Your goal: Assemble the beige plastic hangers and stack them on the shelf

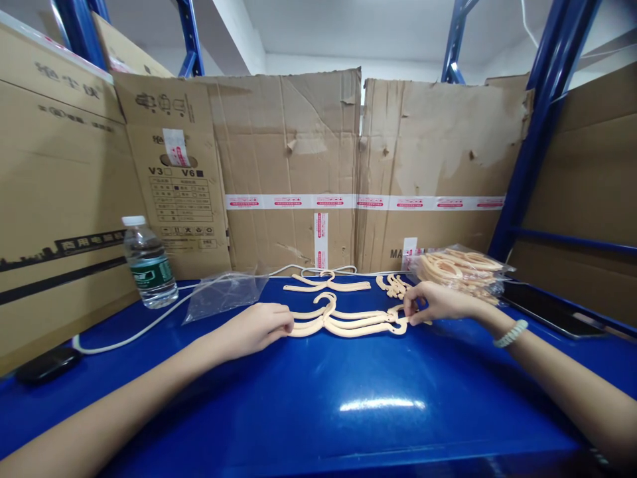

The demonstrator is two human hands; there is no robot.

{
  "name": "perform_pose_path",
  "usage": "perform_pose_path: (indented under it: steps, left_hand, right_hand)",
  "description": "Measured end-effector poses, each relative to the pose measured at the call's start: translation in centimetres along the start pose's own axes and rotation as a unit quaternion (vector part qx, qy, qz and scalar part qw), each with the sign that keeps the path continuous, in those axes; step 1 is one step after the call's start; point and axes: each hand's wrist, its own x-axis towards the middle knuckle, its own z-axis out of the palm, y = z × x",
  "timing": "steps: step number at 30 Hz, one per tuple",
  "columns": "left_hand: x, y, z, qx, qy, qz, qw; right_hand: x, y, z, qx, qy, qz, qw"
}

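Observation:
Several beige plastic hangers [361, 326] lie stacked on the blue tabletop in front of me, a hook curling up at their middle. My left hand [263, 328] is closed on the left ends of the stack, its fingertips partly hiding them. At the opposite end, my right hand [438, 302] pinches the hangers' tip, beside small curved end pieces. Just behind lies another hanger [343, 287], apart from the stack. Loose curved beige pieces [393, 285] sit in a small heap near my right hand.
A clear bag of beige hanger parts [460, 265] stands at the back right, with a dark phone [552, 309] beside it. At left are a water bottle [152, 269], an empty plastic bag [223, 295], a white cable [127, 345] and a black device [48, 364]. Cardboard [293, 159] walls the back.

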Motion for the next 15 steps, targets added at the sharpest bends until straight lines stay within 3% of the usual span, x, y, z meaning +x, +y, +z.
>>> perform_pose_path:
  steps: [9, 12, 15]
  left_hand:
    - [0.2, -0.5, 1.6, 0.090, 0.041, -0.012, 0.995]
    - [0.2, -0.2, 1.6, 0.124, 0.045, -0.009, 0.991]
    - [0.2, 0.0, 1.6, 0.150, 0.050, -0.010, 0.987]
  right_hand:
    - [0.3, -0.1, 0.5, -0.050, 0.088, 0.042, 0.994]
    - [-1.1, -3.2, -0.1, -0.038, 0.113, 0.045, 0.992]
    - [-4.2, -8.4, 0.7, 0.085, 0.079, -0.024, 0.993]
